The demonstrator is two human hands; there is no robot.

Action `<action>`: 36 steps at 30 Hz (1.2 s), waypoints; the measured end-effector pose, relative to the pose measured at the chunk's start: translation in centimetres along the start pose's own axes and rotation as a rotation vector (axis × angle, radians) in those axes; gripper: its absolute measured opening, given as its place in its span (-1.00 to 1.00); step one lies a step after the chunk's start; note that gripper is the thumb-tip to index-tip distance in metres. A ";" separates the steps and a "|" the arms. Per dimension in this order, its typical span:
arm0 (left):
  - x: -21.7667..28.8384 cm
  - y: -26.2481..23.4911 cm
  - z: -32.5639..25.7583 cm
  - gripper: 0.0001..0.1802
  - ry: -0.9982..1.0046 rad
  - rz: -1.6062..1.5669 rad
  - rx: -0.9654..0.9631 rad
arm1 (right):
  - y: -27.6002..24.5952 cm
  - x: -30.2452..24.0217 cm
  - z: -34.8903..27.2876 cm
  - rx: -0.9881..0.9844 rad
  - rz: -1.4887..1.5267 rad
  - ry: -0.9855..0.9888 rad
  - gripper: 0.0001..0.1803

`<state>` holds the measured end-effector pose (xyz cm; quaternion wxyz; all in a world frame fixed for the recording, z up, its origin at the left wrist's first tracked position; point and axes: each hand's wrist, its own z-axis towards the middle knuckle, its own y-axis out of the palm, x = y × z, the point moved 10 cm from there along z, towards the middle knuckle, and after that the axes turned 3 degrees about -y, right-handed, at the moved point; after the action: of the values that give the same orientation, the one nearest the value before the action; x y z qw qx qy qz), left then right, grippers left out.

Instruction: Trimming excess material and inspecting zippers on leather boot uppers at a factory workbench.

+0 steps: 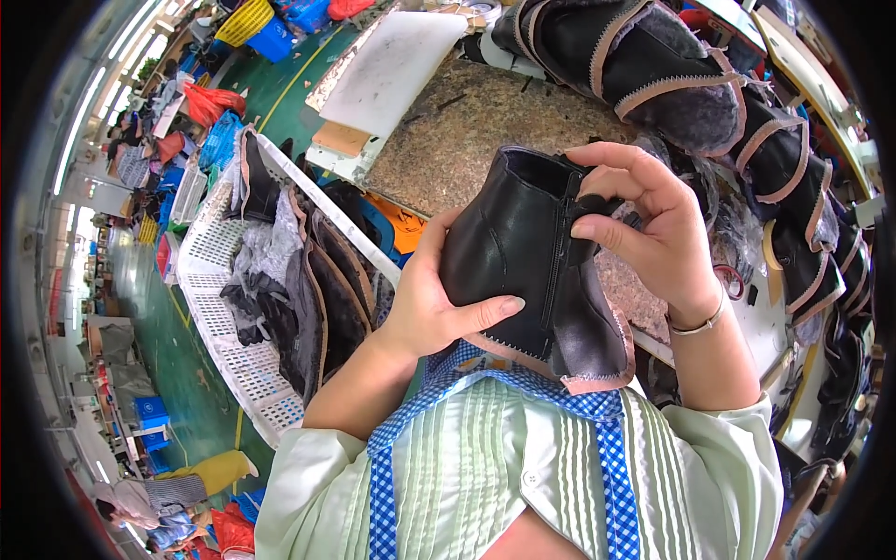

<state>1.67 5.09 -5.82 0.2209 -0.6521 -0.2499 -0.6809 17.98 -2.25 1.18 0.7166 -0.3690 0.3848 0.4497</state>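
One boot (504, 233) is held by two hands (661, 210); one large basket (207, 250) and, at the far-left corner of the counter (443, 140), one white board (387, 75) are counted.

The head view looks steeply down from the wearer's brow, facing forward over a pale green pleated cloth shirt (457, 457) to a speckled brown stone-like worktop (467, 126). A black leather zipped boot upper (493, 238) sits close, near centre; the wide fisheye also takes in the green painted floor (201, 415) at left.
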 end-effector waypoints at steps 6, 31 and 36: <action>0.0 -0.1 -0.4 0.00 0.002 0.050 -0.001 | 0.3 0.5 -0.2 -0.019 -0.005 -0.006 -0.47; 4.7 -1.0 -0.3 0.16 0.241 0.312 0.053 | 1.4 1.0 -0.9 -0.063 0.305 0.181 -0.52; 10.4 0.3 0.2 0.07 0.458 1.048 0.067 | 1.2 0.7 -0.8 -0.001 0.315 0.156 -0.49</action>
<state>1.48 5.27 4.59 0.5979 -0.5175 0.1396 -0.5959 16.88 -2.29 0.03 0.6050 -0.3384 0.4920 0.5267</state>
